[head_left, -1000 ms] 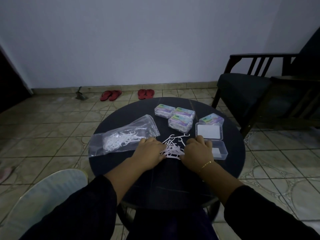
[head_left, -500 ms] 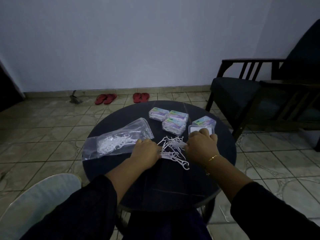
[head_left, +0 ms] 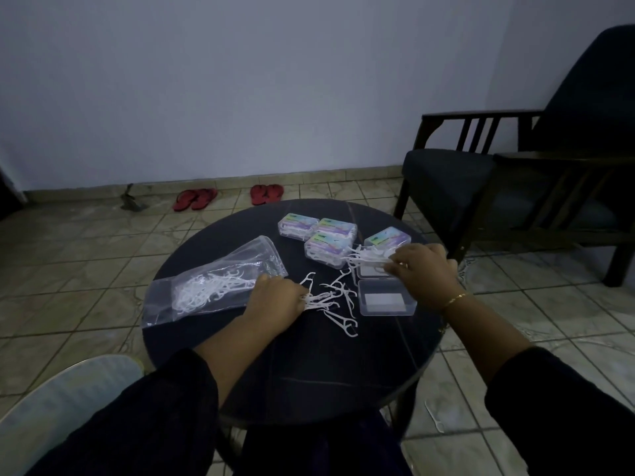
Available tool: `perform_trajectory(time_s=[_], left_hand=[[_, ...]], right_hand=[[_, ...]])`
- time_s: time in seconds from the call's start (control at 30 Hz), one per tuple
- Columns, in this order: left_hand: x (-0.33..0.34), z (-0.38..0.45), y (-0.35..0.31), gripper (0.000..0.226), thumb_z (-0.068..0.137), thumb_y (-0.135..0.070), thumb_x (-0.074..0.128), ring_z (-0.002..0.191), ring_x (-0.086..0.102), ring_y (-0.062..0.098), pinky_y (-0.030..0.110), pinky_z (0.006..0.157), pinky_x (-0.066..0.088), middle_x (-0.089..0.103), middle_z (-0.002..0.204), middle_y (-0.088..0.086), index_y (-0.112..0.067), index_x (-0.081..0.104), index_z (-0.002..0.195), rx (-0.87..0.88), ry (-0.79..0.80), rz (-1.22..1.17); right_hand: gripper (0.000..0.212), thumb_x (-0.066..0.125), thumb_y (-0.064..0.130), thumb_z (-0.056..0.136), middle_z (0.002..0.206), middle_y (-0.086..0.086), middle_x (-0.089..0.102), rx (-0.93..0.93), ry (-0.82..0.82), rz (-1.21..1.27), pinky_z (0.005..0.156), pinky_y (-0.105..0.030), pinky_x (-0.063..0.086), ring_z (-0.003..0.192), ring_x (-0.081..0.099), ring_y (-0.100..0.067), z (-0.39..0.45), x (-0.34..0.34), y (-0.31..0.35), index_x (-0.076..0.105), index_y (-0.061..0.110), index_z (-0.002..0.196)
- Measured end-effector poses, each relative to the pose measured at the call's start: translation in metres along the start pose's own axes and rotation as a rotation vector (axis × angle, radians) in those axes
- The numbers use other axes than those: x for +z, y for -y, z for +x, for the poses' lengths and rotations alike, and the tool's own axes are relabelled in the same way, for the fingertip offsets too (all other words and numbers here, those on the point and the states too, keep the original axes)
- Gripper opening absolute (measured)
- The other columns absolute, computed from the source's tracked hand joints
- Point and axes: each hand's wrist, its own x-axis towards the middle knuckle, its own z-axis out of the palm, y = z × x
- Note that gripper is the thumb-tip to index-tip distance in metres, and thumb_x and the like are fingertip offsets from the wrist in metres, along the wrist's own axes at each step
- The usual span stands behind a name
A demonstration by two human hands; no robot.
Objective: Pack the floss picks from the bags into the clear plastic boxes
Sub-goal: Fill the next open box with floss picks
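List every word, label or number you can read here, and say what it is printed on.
No text can be read.
Closed boxes: colourful labels with a dark mark at one corner, too small and blurred to read.
Open box: a pale blank-looking panel, no legible print.
Bag: no print visible.

Dim, bluish, even light with no visible source and no hard shadows. The dark table (head_left: 309,372) and sleeves lose detail. The right hand (head_left: 424,273) is motion-blurred. Wide-angle distortion bends the floor tiles and the chair (head_left: 481,173) near the edges. No glare; fine grain throughout.
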Motion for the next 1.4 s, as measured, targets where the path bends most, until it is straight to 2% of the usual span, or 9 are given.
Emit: perform_trajectory(time_s=[0.1, 0.2, 0.33, 0.53, 0.9, 1.13, 1.2, 1.3, 1.4], left_hand=[[-0.001, 0.002, 0.000, 0.022, 0.093, -0.029, 0.051, 0.095, 0.060, 0.019, 0.031, 0.096, 0.031, 0.071, 0.096, -0.002, -0.025, 0.071, 0.102, 0.008, -0.056, -0.028], [-0.006, 0.004, -0.004, 0.028, 0.095, -0.031, 0.049, 0.098, 0.061, 0.019, 0.032, 0.096, 0.029, 0.072, 0.103, -0.002, -0.030, 0.068, 0.116, -0.003, -0.110, -0.033], [-0.010, 0.007, -0.007, 0.032, 0.096, -0.032, 0.050, 0.105, 0.060, 0.018, 0.031, 0.095, 0.029, 0.069, 0.113, -0.003, -0.031, 0.062, 0.125, -0.028, -0.137, -0.085], [-0.014, 0.010, -0.011, 0.032, 0.095, -0.032, 0.052, 0.106, 0.060, 0.018, 0.032, 0.098, 0.032, 0.069, 0.115, -0.002, -0.029, 0.062, 0.125, -0.043, -0.179, -0.147], [-0.018, 0.010, -0.017, 0.030, 0.094, -0.028, 0.056, 0.100, 0.063, 0.020, 0.034, 0.100, 0.036, 0.069, 0.115, 0.000, -0.024, 0.065, 0.123, -0.057, -0.197, -0.265], [-0.020, 0.013, -0.024, 0.030, 0.094, -0.027, 0.057, 0.097, 0.064, 0.019, 0.035, 0.098, 0.037, 0.070, 0.111, 0.000, -0.022, 0.066, 0.121, -0.022, -0.225, -0.307], [-0.023, 0.015, -0.030, 0.029, 0.094, -0.026, 0.056, 0.096, 0.064, 0.020, 0.036, 0.095, 0.038, 0.071, 0.108, 0.001, -0.022, 0.066, 0.121, 0.008, -0.237, -0.293], [-0.027, 0.019, -0.041, 0.029, 0.095, -0.026, 0.053, 0.096, 0.063, 0.021, 0.034, 0.092, 0.037, 0.071, 0.109, 0.000, -0.022, 0.066, 0.121, 0.065, -0.240, -0.245], [-0.028, 0.027, -0.054, 0.030, 0.096, -0.029, 0.051, 0.101, 0.062, 0.019, 0.033, 0.089, 0.035, 0.070, 0.113, -0.001, -0.025, 0.064, 0.123, 0.139, -0.237, -0.197]], right_hand=[[0.020, 0.044, 0.044, 0.095, 0.096, 0.015, 0.044, -0.025, -0.013, -0.016, 0.089, -0.038, 0.031, 0.117, 0.038, -0.023, 0.002, -0.001, -0.011, 0.058, 0.034, 0.083], [0.024, 0.044, 0.041, 0.097, 0.117, 0.009, 0.051, 0.025, 0.012, -0.040, 0.088, -0.038, 0.028, 0.120, 0.032, -0.023, 0.000, -0.004, -0.016, 0.063, 0.032, 0.108], [0.027, 0.044, 0.040, 0.097, 0.129, 0.005, 0.050, 0.070, -0.002, -0.013, 0.093, -0.041, 0.030, 0.124, 0.031, -0.025, -0.002, -0.004, -0.025, 0.060, 0.031, 0.116], [0.028, 0.044, 0.039, 0.097, 0.133, 0.006, 0.048, 0.076, -0.023, -0.058, 0.097, -0.042, 0.030, 0.127, 0.029, -0.025, -0.007, -0.009, -0.030, 0.058, 0.033, 0.120], [0.033, 0.044, 0.051, 0.094, 0.135, 0.009, 0.043, -0.043, 0.095, -0.268, 0.099, -0.041, 0.028, 0.126, 0.028, -0.022, -0.002, 0.012, -0.016, 0.054, 0.044, 0.125], [0.036, 0.047, 0.046, 0.094, 0.149, 0.006, 0.028, -0.076, 0.245, -0.371, 0.102, -0.044, 0.027, 0.134, 0.020, -0.027, -0.002, 0.019, -0.015, 0.045, 0.049, 0.130], [0.037, 0.047, 0.044, 0.095, 0.149, 0.008, 0.029, -0.039, 0.231, -0.292, 0.103, -0.044, 0.028, 0.134, 0.021, -0.025, -0.001, 0.022, -0.019, 0.044, 0.049, 0.131], [0.029, 0.045, 0.038, 0.096, 0.142, 0.007, 0.042, 0.030, 0.087, 0.028, 0.104, -0.043, 0.030, 0.129, 0.032, -0.022, 0.005, 0.033, -0.029, 0.057, 0.042, 0.122], [0.026, 0.046, 0.033, 0.096, 0.133, 0.006, 0.051, 0.080, -0.004, 0.170, 0.102, -0.042, 0.034, 0.122, 0.041, -0.021, 0.004, 0.039, -0.036, 0.064, 0.036, 0.114]])
